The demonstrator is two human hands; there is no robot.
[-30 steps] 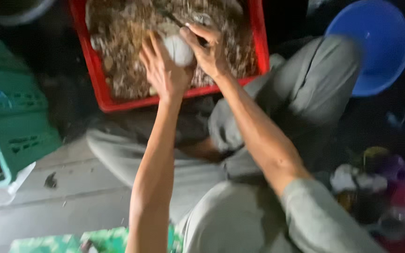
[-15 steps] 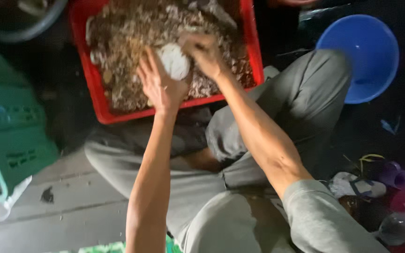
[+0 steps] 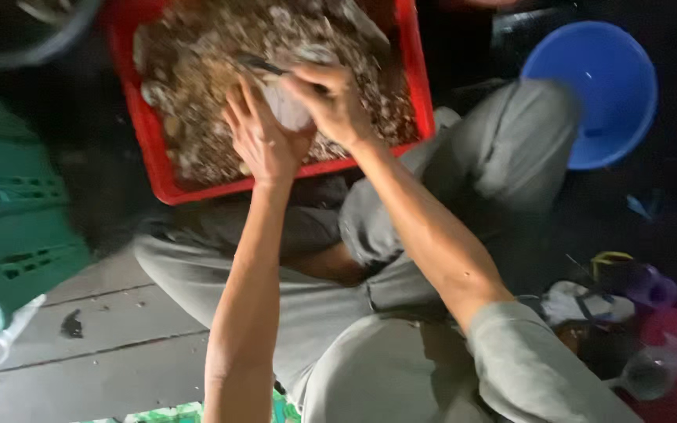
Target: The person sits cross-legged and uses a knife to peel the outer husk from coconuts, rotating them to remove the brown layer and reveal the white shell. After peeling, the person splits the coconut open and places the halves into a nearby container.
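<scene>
Left hand [image 3: 264, 145] cups 1 pale shell [image 3: 287, 110] over the red crate [image 3: 158, 168]; right hand [image 3: 331, 102] grips a dark tool [image 3: 256, 64]. Steady shell, short strokes advised.

A single head-worn camera looks steeply down and slightly forward from close above the seated person's lap, with the forearms rising from the bottom edge to the upper centre, a red crate [image 3: 158, 176] at the top and a blue basin [image 3: 589, 86] upper right.

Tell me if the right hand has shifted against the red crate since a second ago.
Cannot tell: the right hand sits over the red crate by the pale shell as before; the camera itself moved.
</scene>
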